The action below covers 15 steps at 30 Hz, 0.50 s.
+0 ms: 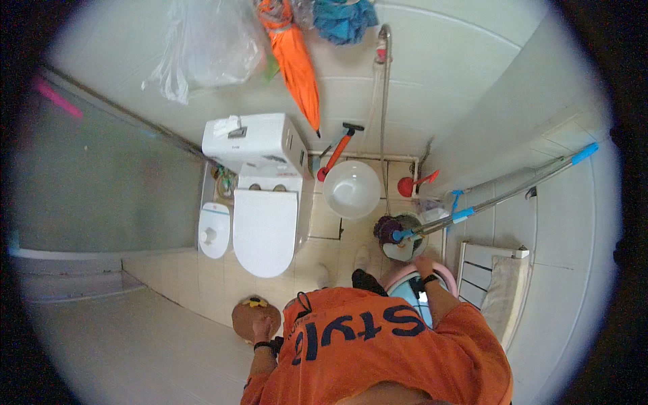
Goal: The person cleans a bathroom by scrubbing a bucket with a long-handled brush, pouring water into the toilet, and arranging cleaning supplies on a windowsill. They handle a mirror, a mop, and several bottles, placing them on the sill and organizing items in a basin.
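My left hand is at the near side of a brown round thing with a yellow and black patch on its far edge. The fingers look closed on it, and its underside is hidden. My right hand grips the far rim of a pink basin. Inside or against that basin is something light blue, partly covered by my arm and orange shirt. Just beyond my right hand stands a grey bucket with a dark purple mop head at its rim.
A white toilet stands ahead to the left, a small white bin beside it. Right of it are a white basin and an orange-handled plunger. Mop handles lean rightward above a folding rack.
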### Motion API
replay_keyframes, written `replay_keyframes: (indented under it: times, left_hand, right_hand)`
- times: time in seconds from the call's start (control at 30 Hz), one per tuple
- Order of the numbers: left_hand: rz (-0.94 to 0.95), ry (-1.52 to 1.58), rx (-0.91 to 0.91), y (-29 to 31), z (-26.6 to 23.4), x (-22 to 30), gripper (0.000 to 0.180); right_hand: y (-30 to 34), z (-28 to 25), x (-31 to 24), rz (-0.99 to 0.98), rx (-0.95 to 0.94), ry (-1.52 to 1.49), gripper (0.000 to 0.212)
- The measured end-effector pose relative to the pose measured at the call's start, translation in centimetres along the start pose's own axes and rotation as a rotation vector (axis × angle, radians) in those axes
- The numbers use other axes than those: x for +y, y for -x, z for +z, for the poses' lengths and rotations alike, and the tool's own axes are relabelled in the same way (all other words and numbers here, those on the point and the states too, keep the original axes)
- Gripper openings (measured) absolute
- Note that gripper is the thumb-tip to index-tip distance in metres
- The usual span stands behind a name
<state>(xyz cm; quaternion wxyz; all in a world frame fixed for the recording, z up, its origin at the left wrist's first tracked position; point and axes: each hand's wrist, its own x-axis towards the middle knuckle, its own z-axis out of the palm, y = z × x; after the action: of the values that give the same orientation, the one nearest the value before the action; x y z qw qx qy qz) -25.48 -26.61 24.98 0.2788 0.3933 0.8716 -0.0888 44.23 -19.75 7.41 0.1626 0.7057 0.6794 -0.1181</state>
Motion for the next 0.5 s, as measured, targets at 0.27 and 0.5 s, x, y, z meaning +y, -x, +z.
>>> replay_keyframes:
  times: [0.27, 0.5]
  left_hand:
    - [0.334, 0.641, 0.184, -2.7, -9.6, 2.7, 0.025]
    - [1.011, 0.956, 0.496, 6.9, -44.7, 15.2, 0.065]
  right_hand:
    - [3.9, -6.7, -11.0, -0.280, -0.047, -0.555, 0.035]
    - [7.3, -11.0, -12.3, -0.358, 0.093, -0.455, 0.029]
